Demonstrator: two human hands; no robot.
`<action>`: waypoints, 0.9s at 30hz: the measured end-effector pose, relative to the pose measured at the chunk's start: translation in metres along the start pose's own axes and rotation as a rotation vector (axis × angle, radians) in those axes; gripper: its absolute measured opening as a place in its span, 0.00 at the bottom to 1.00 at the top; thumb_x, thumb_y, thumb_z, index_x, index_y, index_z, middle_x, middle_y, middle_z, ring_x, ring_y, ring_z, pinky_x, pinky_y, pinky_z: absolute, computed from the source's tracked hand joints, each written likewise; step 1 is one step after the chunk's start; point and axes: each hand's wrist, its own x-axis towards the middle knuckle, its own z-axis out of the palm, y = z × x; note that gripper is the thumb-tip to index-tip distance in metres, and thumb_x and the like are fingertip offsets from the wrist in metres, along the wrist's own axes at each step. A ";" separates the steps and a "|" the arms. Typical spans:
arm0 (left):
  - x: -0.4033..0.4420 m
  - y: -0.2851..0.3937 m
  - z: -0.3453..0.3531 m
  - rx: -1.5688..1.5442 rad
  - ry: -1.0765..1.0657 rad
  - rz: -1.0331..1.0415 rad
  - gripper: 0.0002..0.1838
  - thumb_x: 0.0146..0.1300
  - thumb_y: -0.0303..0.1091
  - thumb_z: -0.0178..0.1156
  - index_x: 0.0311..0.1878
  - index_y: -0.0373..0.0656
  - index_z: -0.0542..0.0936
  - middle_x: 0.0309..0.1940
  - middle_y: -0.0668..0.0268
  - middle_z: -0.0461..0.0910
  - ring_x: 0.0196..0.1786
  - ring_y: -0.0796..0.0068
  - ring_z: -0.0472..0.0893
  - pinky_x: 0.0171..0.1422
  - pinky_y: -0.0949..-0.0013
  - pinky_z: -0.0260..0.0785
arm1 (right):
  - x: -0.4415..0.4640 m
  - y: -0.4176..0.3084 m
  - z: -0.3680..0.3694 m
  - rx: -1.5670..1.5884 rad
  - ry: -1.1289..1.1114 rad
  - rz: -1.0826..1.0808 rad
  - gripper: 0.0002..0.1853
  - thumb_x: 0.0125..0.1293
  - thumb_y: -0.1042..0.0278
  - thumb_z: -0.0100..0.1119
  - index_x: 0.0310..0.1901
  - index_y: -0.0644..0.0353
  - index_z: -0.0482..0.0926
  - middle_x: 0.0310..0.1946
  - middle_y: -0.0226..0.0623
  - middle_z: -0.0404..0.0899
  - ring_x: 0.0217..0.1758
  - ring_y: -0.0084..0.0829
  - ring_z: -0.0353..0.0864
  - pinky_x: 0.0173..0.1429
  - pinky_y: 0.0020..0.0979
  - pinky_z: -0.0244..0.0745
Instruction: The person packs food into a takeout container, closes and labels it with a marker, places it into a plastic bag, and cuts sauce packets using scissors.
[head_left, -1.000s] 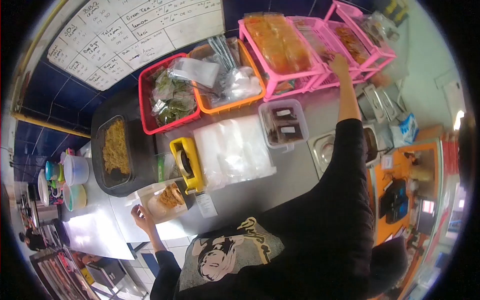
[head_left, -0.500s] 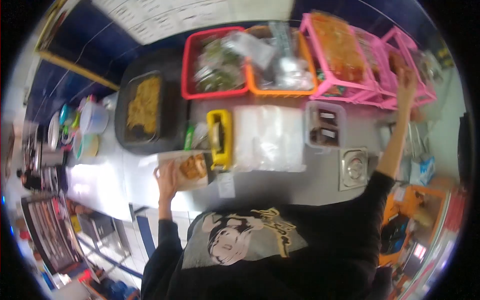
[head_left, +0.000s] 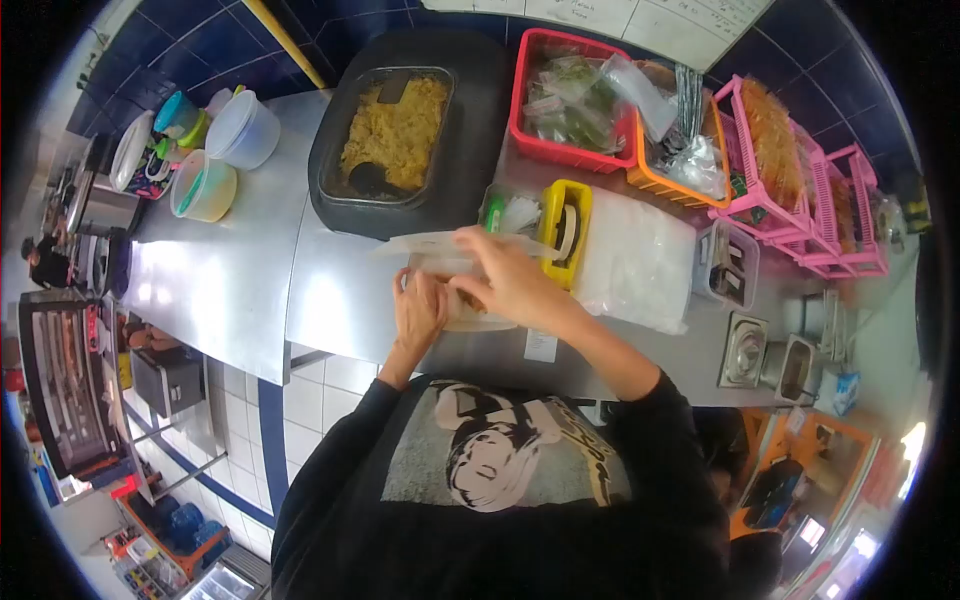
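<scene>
An opened white food box (head_left: 480, 322) lies on the steel counter with its lid raised at the back. My left hand (head_left: 420, 310) is over the box's left part, fingers curled together; what they hold is hidden. My right hand (head_left: 510, 280) reaches over the box from the right, thumb and fingers apart, the thumb close to my left hand's fingers. Little of the food inside shows between the hands. Just behind the box stand a yellow tape dispenser (head_left: 568, 235) and a green item (head_left: 495, 213).
A black container of yellow food (head_left: 400, 130) stands behind. Right of it are a red basket (head_left: 520, 125), an orange basket (head_left: 680, 190), plastic sheets (head_left: 640, 260), a brown-filled tub (head_left: 728, 265) and pink racks (head_left: 765, 215). Plastic tubs (head_left: 243, 133) stand at left.
My right hand has come from the pink rack to the box. My left hand has moved from the box's left edge to over its inside. The view has shifted left.
</scene>
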 end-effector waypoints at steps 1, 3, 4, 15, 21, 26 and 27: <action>-0.003 -0.003 0.002 -0.011 0.005 0.007 0.10 0.59 0.30 0.56 0.43 0.39 0.74 0.38 0.64 0.79 0.43 0.63 0.78 0.64 0.52 0.55 | 0.008 -0.007 0.004 -0.008 0.052 -0.070 0.18 0.64 0.68 0.59 0.53 0.57 0.68 0.39 0.39 0.80 0.39 0.28 0.81 0.38 0.29 0.78; -0.003 -0.002 0.005 -0.245 0.104 -0.132 0.10 0.57 0.30 0.57 0.42 0.39 0.74 0.40 0.63 0.77 0.46 0.63 0.76 0.63 0.53 0.56 | 0.028 -0.024 -0.007 0.069 0.150 -0.087 0.19 0.62 0.65 0.61 0.53 0.57 0.71 0.37 0.42 0.81 0.40 0.35 0.82 0.41 0.33 0.77; -0.001 0.001 0.001 -0.106 0.104 -0.059 0.14 0.52 0.29 0.60 0.43 0.39 0.74 0.44 0.62 0.75 0.49 0.63 0.74 0.62 0.53 0.57 | 0.040 -0.026 -0.026 0.156 0.197 -0.028 0.17 0.60 0.63 0.62 0.50 0.57 0.73 0.34 0.45 0.82 0.40 0.43 0.82 0.42 0.37 0.76; 0.030 -0.008 -0.018 -0.065 -0.008 0.168 0.22 0.48 0.31 0.61 0.51 0.46 0.76 0.54 0.63 0.70 0.55 0.59 0.69 0.61 0.53 0.60 | 0.134 0.231 -0.152 -0.842 0.327 0.357 0.12 0.57 0.63 0.59 0.41 0.57 0.79 0.37 0.47 0.81 0.43 0.48 0.81 0.47 0.49 0.73; 0.033 -0.034 -0.029 -0.016 -0.102 0.295 0.11 0.52 0.30 0.55 0.41 0.43 0.76 0.41 0.64 0.75 0.50 0.64 0.74 0.61 0.62 0.64 | 0.087 0.122 -0.143 -0.246 0.616 0.047 0.10 0.64 0.70 0.57 0.44 0.63 0.73 0.31 0.40 0.79 0.36 0.32 0.80 0.42 0.30 0.74; 0.017 -0.039 -0.039 -0.017 -0.037 0.236 0.11 0.51 0.28 0.55 0.40 0.46 0.77 0.36 0.65 0.76 0.47 0.64 0.76 0.58 0.61 0.65 | 0.016 -0.002 -0.099 0.425 0.143 0.126 0.14 0.60 0.80 0.59 0.48 0.62 0.73 0.29 0.30 0.77 0.35 0.15 0.76 0.41 0.19 0.70; 0.014 -0.038 -0.037 -0.030 -0.083 0.232 0.12 0.49 0.28 0.58 0.40 0.47 0.78 0.36 0.66 0.77 0.46 0.65 0.76 0.57 0.61 0.67 | 0.009 -0.009 -0.086 0.288 0.063 0.096 0.13 0.60 0.79 0.59 0.47 0.63 0.74 0.31 0.32 0.78 0.35 0.18 0.78 0.41 0.21 0.72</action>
